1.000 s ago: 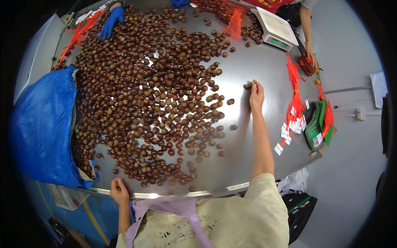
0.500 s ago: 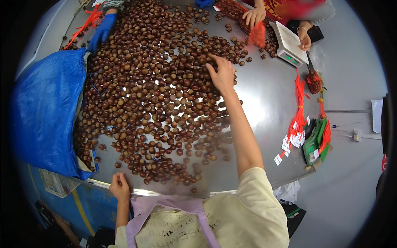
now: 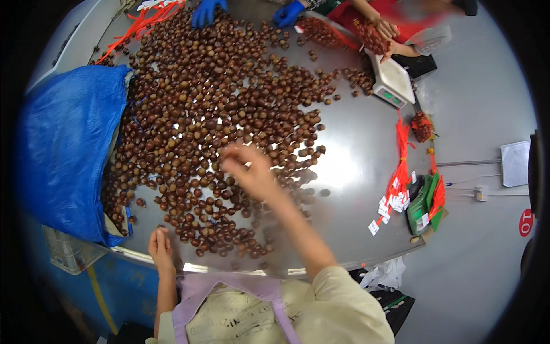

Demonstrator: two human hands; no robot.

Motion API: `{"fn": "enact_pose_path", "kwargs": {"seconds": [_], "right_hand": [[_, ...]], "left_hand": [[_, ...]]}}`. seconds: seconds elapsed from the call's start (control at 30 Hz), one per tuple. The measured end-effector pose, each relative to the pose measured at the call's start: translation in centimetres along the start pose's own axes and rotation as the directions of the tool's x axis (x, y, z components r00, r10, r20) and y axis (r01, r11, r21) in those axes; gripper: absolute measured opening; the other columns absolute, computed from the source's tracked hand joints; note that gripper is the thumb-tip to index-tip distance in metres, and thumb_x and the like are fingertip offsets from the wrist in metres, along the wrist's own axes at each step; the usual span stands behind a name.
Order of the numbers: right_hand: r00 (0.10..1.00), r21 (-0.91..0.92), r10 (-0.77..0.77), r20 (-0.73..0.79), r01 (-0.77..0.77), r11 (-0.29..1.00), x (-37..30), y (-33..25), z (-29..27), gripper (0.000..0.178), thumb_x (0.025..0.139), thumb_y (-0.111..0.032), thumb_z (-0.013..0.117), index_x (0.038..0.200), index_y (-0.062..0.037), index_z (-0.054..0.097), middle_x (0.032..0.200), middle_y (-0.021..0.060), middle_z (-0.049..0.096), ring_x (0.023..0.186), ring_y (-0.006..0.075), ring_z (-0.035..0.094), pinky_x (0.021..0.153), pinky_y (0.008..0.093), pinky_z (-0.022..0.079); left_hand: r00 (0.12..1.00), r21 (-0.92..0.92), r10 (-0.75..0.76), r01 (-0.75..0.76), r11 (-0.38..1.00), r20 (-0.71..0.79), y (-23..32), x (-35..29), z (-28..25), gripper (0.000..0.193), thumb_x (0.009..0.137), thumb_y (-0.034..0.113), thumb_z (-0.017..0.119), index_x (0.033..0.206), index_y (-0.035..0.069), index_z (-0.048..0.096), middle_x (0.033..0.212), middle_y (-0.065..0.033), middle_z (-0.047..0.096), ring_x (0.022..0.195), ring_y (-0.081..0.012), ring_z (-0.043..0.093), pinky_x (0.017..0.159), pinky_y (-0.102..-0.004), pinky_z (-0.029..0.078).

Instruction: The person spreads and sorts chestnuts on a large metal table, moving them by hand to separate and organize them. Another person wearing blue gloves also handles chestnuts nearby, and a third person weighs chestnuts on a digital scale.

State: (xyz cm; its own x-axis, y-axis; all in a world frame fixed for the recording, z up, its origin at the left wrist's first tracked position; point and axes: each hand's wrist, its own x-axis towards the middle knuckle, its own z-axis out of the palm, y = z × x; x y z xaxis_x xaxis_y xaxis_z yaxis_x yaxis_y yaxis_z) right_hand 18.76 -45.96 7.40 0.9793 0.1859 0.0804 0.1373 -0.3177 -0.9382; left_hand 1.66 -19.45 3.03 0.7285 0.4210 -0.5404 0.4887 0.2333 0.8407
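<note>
Loose brown chestnuts [image 3: 195, 120] are spread over a metal table [image 3: 344, 212]. My right hand [image 3: 252, 174], smeared a little by motion, hovers over the middle of them with its fingers curved and thumb apart; I see nothing in it. At the table's near edge, my left hand [image 3: 161, 247] has its fingers pressed together. A small dark spot shows at its fingertips, too small to name. Left of the heap lies a blue woven sack [image 3: 71, 152], its mouth facing the chestnuts.
A scale [image 3: 394, 80] stands far right, where a co-worker's hands [image 3: 385, 28] hold a red net bag of chestnuts. Other blue-gloved hands [image 3: 207, 12] work at the far edge. Red net bags with white tags [image 3: 396, 183] and a green container [image 3: 423, 200] lie at right.
My right hand has come back from the heap's far right side toward its middle. The co-worker's net bag has been lifted toward the scale. A blue glove has moved right along the far edge.
</note>
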Motion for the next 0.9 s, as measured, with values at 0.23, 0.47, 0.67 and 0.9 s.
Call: {"fn": "enact_pose_path", "kwargs": {"seconds": [0.23, 0.47, 0.67, 0.9], "right_hand": [[0.902, -0.045, -0.262, 0.343, 0.294, 0.955, -7.8, -3.4, 7.1, 0.031, 0.077, -0.028, 0.072, 0.100, -0.0097, 0.063, 0.089, 0.0043, 0.061, 0.087, 0.0240, 0.054, 0.083, 0.0365, 0.040], [0.854, -0.116, -0.442, 0.274, 0.485, 0.867, -11.4, -4.1, 9.1, 0.027, 0.080, -0.028, 0.068, 0.099, -0.0094, 0.062, 0.099, 0.0031, 0.062, 0.096, 0.0230, 0.056, 0.087, 0.0378, 0.038], [0.893, -0.109, -0.392, 0.222, 0.422, 0.900, -11.4, -4.2, 7.6, 0.014, 0.078, -0.017, 0.068, 0.087, -0.0072, 0.066, 0.085, 0.0049, 0.063, 0.083, 0.0241, 0.057, 0.077, 0.0370, 0.040], [0.965, -0.287, -0.167, 0.204, 0.222, 0.932, -13.3, -1.5, 4.4, 0.012, 0.083, -0.012, 0.064, 0.093, -0.0067, 0.067, 0.087, 0.0059, 0.064, 0.085, 0.0246, 0.059, 0.078, 0.0351, 0.045]], "left_hand": [[0.795, -0.276, -0.214, 0.428, 0.861, 0.567, 1.5, -0.5, 4.4, 0.059, 0.097, 0.056, 0.033, 0.112, 0.004, 0.056, 0.091, -0.0047, 0.057, 0.077, -0.0152, 0.058, 0.061, -0.0288, 0.050], [0.744, -0.300, -0.339, 0.578, 0.759, 0.576, 1.7, -1.8, 4.2, 0.046, 0.098, 0.045, 0.040, 0.111, 0.005, 0.059, 0.107, -0.0085, 0.062, 0.098, -0.0184, 0.060, 0.082, -0.0313, 0.049], [0.911, -0.253, -0.119, 0.233, 0.939, 0.396, 0.4, -0.8, 0.3, 0.018, 0.094, 0.011, 0.053, 0.111, 0.005, 0.056, 0.085, 0.0009, 0.055, 0.059, -0.0038, 0.044, 0.045, -0.0167, 0.031], [0.916, 0.241, 0.401, -0.388, 0.890, -0.008, -1.2, 0.0, -4.5, 0.018, 0.099, 0.016, 0.048, 0.110, 0.005, 0.057, 0.076, 0.0021, 0.051, 0.056, -0.0035, 0.036, 0.046, -0.0196, 0.028]]}}
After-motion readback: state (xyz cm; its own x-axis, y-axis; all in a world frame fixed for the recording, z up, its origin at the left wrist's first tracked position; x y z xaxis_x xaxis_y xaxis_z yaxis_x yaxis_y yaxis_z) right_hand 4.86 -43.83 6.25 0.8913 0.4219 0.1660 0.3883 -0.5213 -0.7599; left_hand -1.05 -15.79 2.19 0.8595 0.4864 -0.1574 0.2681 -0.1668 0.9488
